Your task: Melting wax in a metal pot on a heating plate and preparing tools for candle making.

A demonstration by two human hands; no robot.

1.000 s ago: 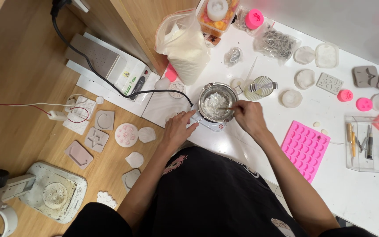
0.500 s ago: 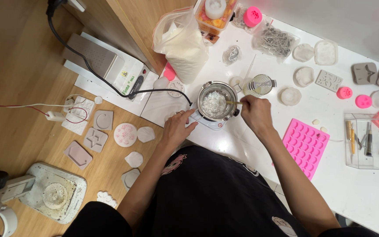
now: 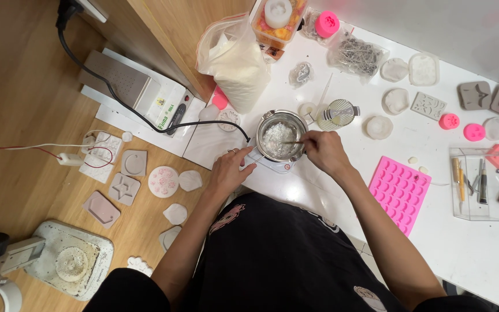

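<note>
A small steel pot (image 3: 265, 123) full of white flakes sits on a white electric hot plate (image 3: 278, 167) at the table's near edge. My right hand (image 3: 324, 151) grips a thin stirring stick (image 3: 291, 143) whose tip is down in the flakes. My left hand (image 3: 232, 169) rests just left of the pot, fingers around its thin handle. A black power cord (image 3: 145, 118) runs from the hot plate up to a wall plug.
A clear bag of white flakes (image 3: 235, 63) stands behind the pot. A pink silicone mould (image 3: 399, 193), a clear tool box (image 3: 479, 184), small pink and white moulds and a wick bag lie to the right. Plaster casts (image 3: 163, 181) and a scale (image 3: 128, 84) lie on the wooden floor at left.
My right hand has moved the stick back and forth inside the pot, shifting right then left again. My left hand has stayed by the pot's handle.
</note>
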